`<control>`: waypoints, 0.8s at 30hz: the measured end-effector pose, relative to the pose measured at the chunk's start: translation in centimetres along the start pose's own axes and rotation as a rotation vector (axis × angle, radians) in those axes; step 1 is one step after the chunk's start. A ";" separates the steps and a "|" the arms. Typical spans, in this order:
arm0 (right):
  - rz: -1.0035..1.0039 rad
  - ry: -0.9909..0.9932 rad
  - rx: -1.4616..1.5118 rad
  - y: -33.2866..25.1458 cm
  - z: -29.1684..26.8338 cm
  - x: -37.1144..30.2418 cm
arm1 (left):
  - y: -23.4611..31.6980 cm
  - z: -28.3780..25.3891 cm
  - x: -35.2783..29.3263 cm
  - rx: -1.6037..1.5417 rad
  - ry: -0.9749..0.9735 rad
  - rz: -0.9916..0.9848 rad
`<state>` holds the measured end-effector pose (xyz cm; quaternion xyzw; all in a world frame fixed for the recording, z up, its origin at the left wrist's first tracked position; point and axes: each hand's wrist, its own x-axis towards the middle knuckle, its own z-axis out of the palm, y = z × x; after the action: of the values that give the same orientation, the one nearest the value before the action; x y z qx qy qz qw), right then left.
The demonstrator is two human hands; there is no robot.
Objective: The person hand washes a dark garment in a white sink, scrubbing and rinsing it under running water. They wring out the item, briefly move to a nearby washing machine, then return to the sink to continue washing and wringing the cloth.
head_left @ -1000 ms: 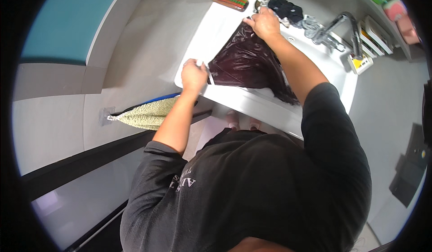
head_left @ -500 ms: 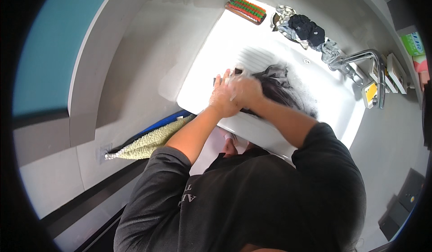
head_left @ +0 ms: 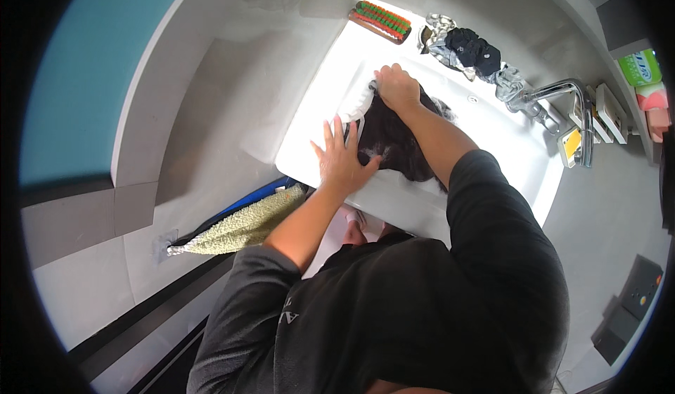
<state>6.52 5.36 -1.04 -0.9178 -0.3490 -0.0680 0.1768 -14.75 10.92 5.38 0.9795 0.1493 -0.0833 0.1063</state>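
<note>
A wet dark garment (head_left: pixel 406 149) lies spread across the ridged side of a white washbasin (head_left: pixel 520 151), with light suds on it. My left hand (head_left: pixel 343 158) rests at its near left edge, fingers spread and the thumb lying over the cloth. Farther off, my right hand (head_left: pixel 398 89) has its fingers curled on the garment's far end, near the white washboard ridges (head_left: pixel 360 103). The cloth under the right palm is hidden.
A scrub brush (head_left: pixel 382 21) with red and green bristles lies on the back rim. Beside it are bunched scrunchies (head_left: pixel 472 49). A chrome faucet (head_left: pixel 555 99) stands at the right, next to soap boxes (head_left: pixel 571 144). A pale green towel (head_left: pixel 246 222) hangs left.
My hands have come apart. The right has moved away to the garment's far end, while the left has opened out flat at its edge. The garment is more spread out toward the left.
</note>
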 end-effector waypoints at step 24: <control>1.250 0.139 0.204 26.3 -4.8 -21.2 | -0.8 1.4 0.2 -0.066 -0.036 0.096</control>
<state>8.11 -27.76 -9.14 -0.9202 0.2599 0.0222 0.2920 -15.01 11.44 3.80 0.9799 0.1027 -0.0905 0.1452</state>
